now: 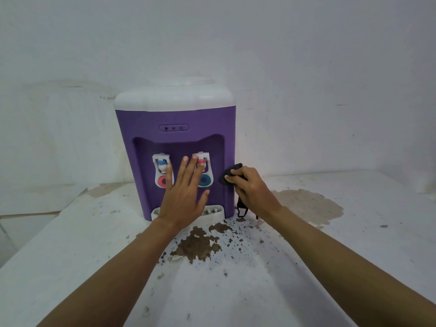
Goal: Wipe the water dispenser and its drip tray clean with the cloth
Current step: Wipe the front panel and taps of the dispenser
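Head view: the right hand [252, 187] grips a dark cloth [227, 177], wadded at its fingertips against the purple water dispenser [174, 119] (right front edge). The left hand [184, 194], fingers spread, is in front of the dispenser's recess, with the drip tray [215, 214] just below its palm.

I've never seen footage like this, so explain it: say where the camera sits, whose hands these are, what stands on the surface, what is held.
One picture, from a camera worn on a person's head, looking forward and down; their own arms reach in from below. A purple water dispenser stands on a white surface with peeling brown patches, its white drip tray at its foot. The left hand is spread open before the taps. The right hand grips a dark cloth at the dispenser's right front edge.
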